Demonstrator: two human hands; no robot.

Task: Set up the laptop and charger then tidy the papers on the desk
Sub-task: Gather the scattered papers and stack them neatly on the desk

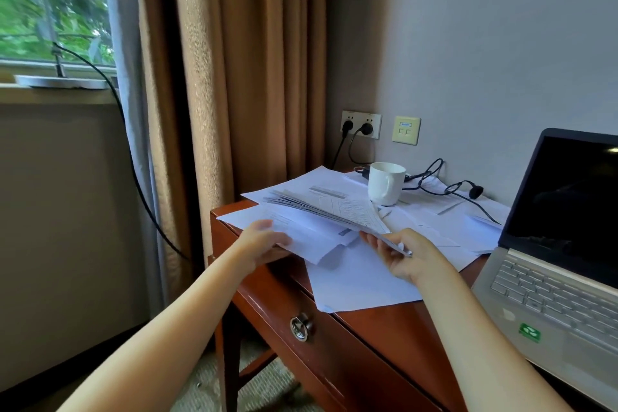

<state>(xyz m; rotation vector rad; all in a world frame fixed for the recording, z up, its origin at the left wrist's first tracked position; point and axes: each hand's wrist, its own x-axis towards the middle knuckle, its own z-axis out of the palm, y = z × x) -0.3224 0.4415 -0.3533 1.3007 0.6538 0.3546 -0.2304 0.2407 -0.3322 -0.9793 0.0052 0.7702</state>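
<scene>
- Corner desk [368, 328] of red-brown wood; curtain [234, 77] and window [50, 3] to its left, grey wall behind with a socket [361, 124].
- Step in hand, as I read it: tidying the papers. Laptop [561, 237] stands open, screen dark, just right of the right hand [404, 254]. Two plugs sit in the socket, beyond both hands. Setup looks done, though I cannot tell whether the cable [431, 177] reaches the laptop.
- Right hand clamped on the near corner of a stack [334, 207], thumb on top, fingers beneath. Stack is raised off the desk and fans away to the far left, between the two hands.
- Left hand [264, 241] at the desk's left end, fingers closed on the edge of loose sheets [301, 231] lying under the raised stack.
- More sheets lie flat below and to the right of the right hand; one overhangs the desk's front edge.
- Mug [386, 187] stands on sheets beyond the right hand; cable lies over sheets behind it.
- Next move likely calls for feeding the left hand's sheets into the stack and squaring the edges. Sheets under the mug and cable will not come free until those are lifted; tugging risks tipping the mug.
</scene>
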